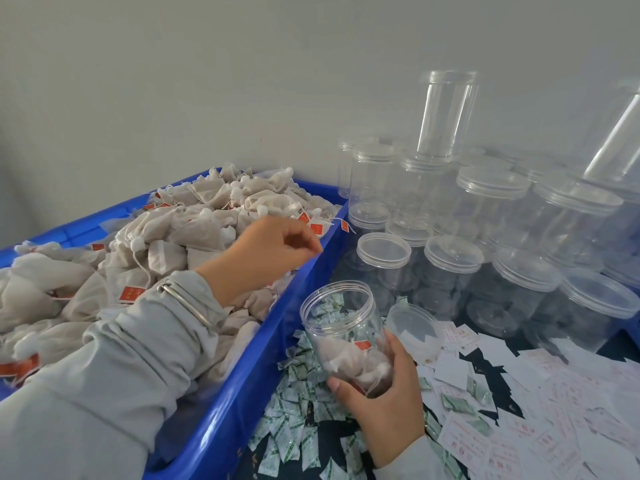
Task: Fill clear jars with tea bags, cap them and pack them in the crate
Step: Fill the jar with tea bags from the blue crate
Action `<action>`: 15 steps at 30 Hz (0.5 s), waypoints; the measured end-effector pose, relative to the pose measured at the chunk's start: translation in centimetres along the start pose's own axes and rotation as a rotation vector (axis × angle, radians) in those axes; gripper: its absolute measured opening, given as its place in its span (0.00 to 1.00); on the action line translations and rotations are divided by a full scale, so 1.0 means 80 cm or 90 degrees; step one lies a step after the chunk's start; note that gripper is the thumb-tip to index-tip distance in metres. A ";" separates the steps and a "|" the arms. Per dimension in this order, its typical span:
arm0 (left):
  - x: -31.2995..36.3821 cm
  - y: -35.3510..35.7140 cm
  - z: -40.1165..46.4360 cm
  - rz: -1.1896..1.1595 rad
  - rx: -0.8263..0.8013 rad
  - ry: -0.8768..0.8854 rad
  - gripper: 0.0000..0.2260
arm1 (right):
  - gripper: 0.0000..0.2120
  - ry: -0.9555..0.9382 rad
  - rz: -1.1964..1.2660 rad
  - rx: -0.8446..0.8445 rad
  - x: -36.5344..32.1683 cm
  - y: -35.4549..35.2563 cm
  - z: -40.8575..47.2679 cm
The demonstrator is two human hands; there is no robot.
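The left hand [273, 252] reaches, wrist bent, over the blue crate [242, 386] of tea bags [166, 251], fingers curled loosely; its grip seems to hold nothing, though the fingertips are hard to read. The right hand [384, 393] grips the open clear jar [343, 334], tilted, a few bags inside, above the bench [485, 368].

Left arm in a grey sleeve stretches from lower left toward frame centre, its hand [273, 251] hanging with fingers loosely curled. The right hand [381, 386], lower centre, wraps around a jar [341, 327], thumb in front.
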State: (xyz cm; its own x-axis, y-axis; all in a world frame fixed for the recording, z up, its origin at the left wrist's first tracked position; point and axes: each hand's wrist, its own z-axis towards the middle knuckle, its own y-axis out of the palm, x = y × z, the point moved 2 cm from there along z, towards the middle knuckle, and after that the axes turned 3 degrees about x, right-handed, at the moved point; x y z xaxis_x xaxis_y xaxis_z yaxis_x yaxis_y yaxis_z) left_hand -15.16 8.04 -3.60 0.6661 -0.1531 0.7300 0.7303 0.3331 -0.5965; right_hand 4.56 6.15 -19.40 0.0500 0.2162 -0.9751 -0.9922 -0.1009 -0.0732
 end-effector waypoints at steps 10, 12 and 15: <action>-0.072 -0.076 0.019 0.409 0.226 -0.169 0.20 | 0.41 -0.014 -0.010 0.002 -0.004 -0.001 -0.002; -0.082 -0.077 0.018 0.469 0.172 -0.231 0.24 | 0.40 -0.015 -0.016 0.004 -0.004 0.000 -0.002; -0.086 -0.075 0.017 0.509 0.137 -0.249 0.24 | 0.40 -0.017 -0.017 0.002 -0.003 0.001 -0.001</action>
State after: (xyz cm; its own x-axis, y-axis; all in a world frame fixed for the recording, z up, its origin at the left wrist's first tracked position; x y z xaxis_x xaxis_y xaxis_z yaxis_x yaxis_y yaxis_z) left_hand -24.34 8.33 -4.60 0.8333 0.5109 0.2111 0.0035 0.3770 -0.9262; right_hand 4.52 5.97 -19.16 0.0736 0.2450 -0.9667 -0.9908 -0.0923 -0.0988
